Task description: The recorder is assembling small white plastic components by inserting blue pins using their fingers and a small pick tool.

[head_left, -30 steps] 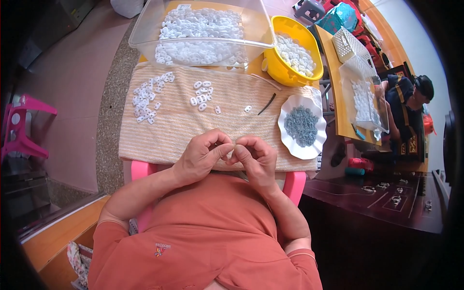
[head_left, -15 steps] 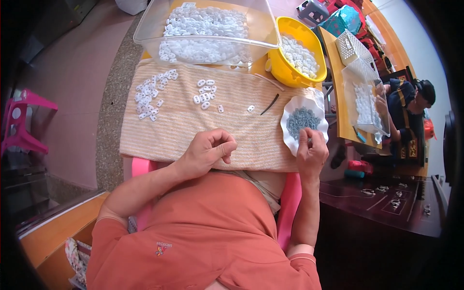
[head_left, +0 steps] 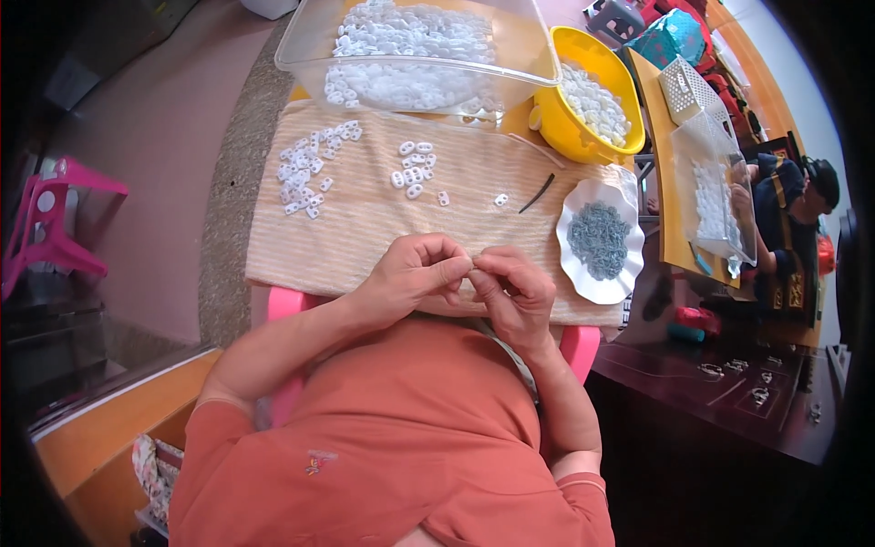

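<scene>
Over the near edge of the cloth, my left hand [head_left: 421, 276] and my right hand [head_left: 518, 294] meet fingertip to fingertip. Both are closed in a pinch, and what they hold is hidden or too small to make out. To the right of my right hand lies a white wavy-edged dish [head_left: 570, 264] with a heap of small grey-blue clear pieces [head_left: 600, 241]. Beyond my hands, small white oval parts with holes lie in a cluster [head_left: 415, 171], with a single white part [head_left: 501, 199] off to the right. A looser pile of white parts [head_left: 305, 169] is at the left.
A striped cloth [head_left: 365, 219] covers the table. Behind it stand a clear plastic bin [head_left: 419, 66] of white parts and a yellow basin [head_left: 565, 128]. A dark strip [head_left: 538, 193] lies near the dish. At right, another person [head_left: 784, 191] works by a clear container [head_left: 688, 137].
My right hand has left the dish and come leftward to meet my left hand at the fingertips. The whole view has shifted slightly.
</scene>
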Motion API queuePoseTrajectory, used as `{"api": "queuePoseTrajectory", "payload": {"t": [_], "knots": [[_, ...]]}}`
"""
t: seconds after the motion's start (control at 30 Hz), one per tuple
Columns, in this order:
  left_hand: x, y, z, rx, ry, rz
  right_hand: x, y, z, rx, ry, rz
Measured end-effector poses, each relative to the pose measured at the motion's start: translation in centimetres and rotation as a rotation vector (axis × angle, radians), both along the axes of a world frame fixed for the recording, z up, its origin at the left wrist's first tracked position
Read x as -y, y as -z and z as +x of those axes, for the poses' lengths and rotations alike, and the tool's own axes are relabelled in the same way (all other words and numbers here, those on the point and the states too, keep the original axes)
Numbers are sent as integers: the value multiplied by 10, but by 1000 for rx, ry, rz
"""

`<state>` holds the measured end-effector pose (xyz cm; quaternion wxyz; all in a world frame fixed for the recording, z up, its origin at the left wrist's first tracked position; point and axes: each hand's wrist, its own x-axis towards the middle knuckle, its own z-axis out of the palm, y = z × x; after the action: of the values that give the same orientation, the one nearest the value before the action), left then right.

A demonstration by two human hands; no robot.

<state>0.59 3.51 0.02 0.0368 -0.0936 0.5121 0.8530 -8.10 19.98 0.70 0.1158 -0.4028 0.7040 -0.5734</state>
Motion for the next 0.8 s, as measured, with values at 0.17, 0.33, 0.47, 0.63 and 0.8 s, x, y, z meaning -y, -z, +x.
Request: {"api": "queuePoseTrajectory", "payload": {"t": [0.17,0.33,0.47,0.63,0.8], "knots": [[1,0,-1,2,0,47,4,4,2,61,29,-45],[3,4,0,37,-5,112,5,7,0,143,33,3],[4,1,-1,82,-24,237,5,10,-4,407,69,-104],[6,3,-1,90,-39,277,4,15,-6,451,44,-123],[7,0,-2,88,-53,283,5,16,-6,429,30,-117]]}}
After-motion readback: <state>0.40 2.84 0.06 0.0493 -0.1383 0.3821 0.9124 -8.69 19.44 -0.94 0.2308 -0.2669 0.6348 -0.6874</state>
